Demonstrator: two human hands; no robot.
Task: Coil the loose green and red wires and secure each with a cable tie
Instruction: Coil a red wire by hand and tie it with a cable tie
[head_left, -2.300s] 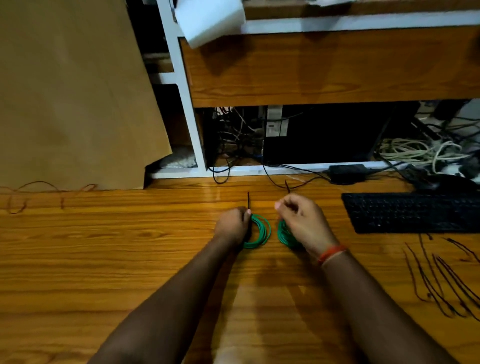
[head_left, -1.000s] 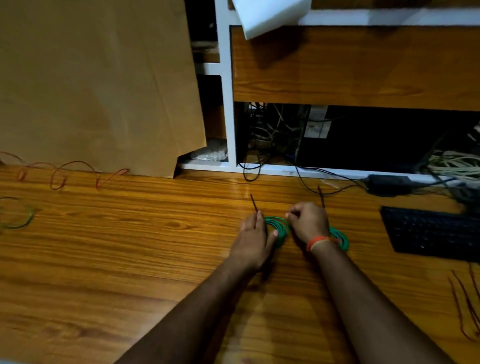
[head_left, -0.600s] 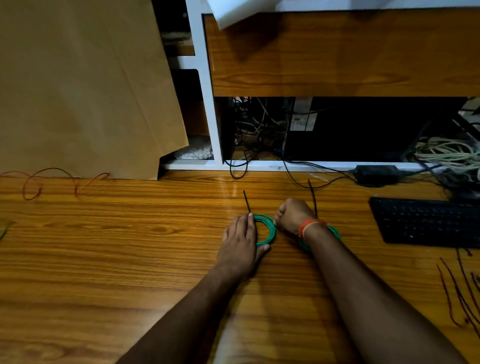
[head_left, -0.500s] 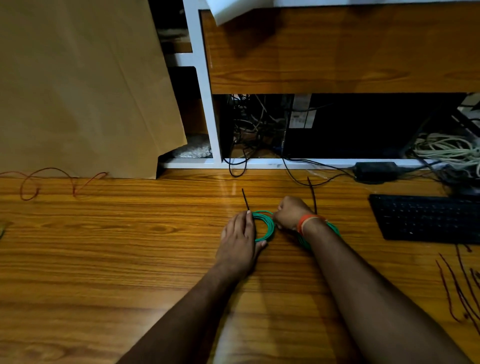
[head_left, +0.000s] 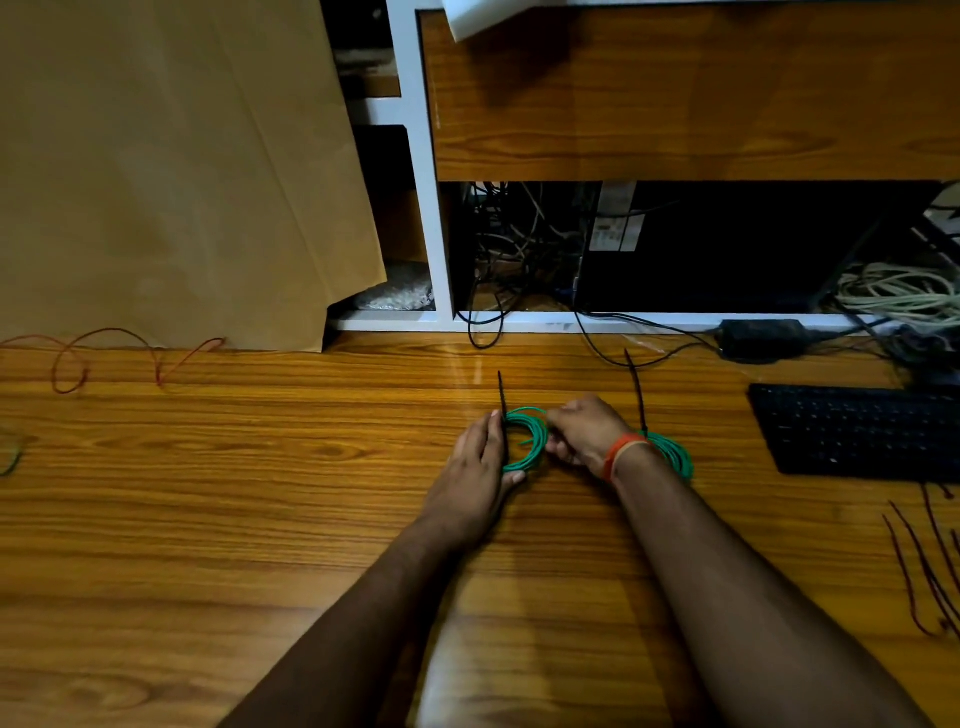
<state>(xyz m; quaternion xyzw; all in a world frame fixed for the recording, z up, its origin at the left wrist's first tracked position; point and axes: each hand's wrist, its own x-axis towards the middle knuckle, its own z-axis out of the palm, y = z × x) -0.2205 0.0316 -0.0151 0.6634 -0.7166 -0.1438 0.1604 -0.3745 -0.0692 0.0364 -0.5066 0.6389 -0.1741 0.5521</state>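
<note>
Two green wire coils are seen on the table (head_left: 260, 519). The first green coil (head_left: 532, 441) lies flat between the two hands, with a black cable tie (head_left: 501, 400) standing up from its left edge. The left hand (head_left: 480, 470) is laid on that coil's left side, fingers straight and close together, nothing curled round the wire. The right hand (head_left: 582, 431) is curled at the coil's right edge, and the strands there appear to be pinched by its fingertips, though the contact itself is partly hidden. An orange wristband (head_left: 618, 454) is worn on the right wrist. The second green coil (head_left: 672, 454) lies just right of that wrist, partly covered by it, with its own black tie (head_left: 636, 389) pointing away from the hands. A loose red wire (head_left: 104, 348) is strung along the table far to the left of the left hand, against a brown board (head_left: 156, 171). A scrap of green wire (head_left: 10, 457) shows at the far left edge. A black keyboard (head_left: 857, 431) sits to the right of the right hand, and thin dark strands (head_left: 924, 566) lie nearer than it.
</note>
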